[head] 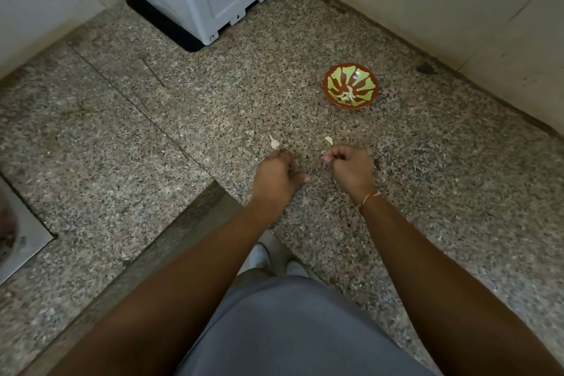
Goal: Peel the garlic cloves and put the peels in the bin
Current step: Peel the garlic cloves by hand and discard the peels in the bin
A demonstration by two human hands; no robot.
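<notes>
speckled granite counter (pixel 122 137), two hands peeling garlic over it.
left hand (pixel 274 175) pinches a white garlic clove (pixel 274 142) in curled fingertips, its long axis roughly upright in view, pointed tip aimed away from the person. right hand (pixel 351 166), fingers curled tight, pinches a small pale curved peel (pixel 328 140) that sticks up past the knuckles. beyond the right hand sits a round red-and-green bowl (pixel 332 76), glossy, with pale garlic pieces (pixel 346 96) at its bottom.

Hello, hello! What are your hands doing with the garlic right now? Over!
Left hand grip pinches a garlic clove. Right hand grip pinches a peel. Bowl ahead holds garlic pieces. Nothing between hands and bowl; no bin in view.
</notes>
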